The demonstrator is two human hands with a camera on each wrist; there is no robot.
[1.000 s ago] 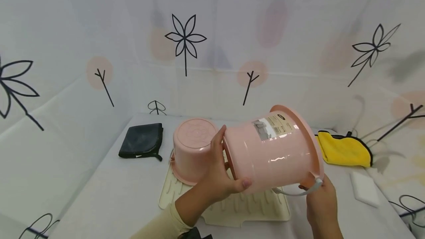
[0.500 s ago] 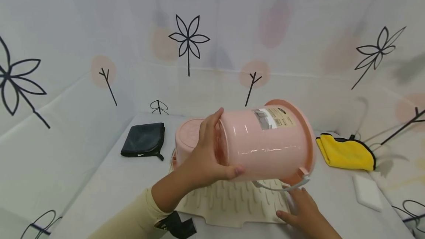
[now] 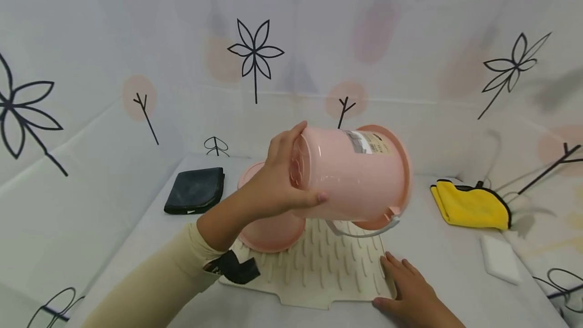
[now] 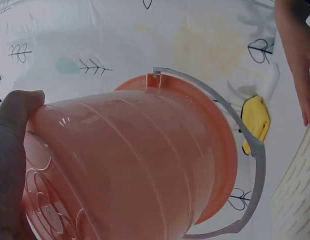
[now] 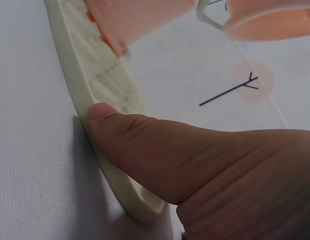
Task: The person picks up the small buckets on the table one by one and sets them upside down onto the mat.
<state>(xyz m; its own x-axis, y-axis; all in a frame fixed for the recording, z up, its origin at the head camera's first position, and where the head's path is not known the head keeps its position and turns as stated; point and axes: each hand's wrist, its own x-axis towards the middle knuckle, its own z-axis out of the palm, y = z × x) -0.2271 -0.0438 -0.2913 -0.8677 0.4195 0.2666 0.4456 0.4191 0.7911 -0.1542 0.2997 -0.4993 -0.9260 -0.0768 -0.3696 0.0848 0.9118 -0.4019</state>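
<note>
My left hand (image 3: 266, 181) grips a pink bucket (image 3: 352, 176) by its base, thumb and fingers spread round the bottom end. It is held on its side in the air, mouth towards the right, grey handle (image 4: 257, 170) hanging from the rim. Below it lies a cream ribbed draining tray (image 3: 337, 267). A second pink bucket (image 3: 275, 234) stands upside down on the tray's left part, partly hidden by my left hand. At the tray's right end, my right hand (image 3: 416, 292) touches the edge with extended fingers. In the right wrist view its thumb (image 5: 144, 142) rests on the tray's rim.
A folded dark cloth or pouch (image 3: 194, 191) lies at the back left of the white-covered table (image 3: 150, 267). On the right are a folded yellow cloth (image 3: 471, 204) with black edging and a flat white block (image 3: 499, 259). A patterned white curtain (image 3: 300, 54) surrounds the table.
My right hand has let go of the held bucket's rim and come down to the tray's right edge. My left hand has lifted the bucket up and leftward.
</note>
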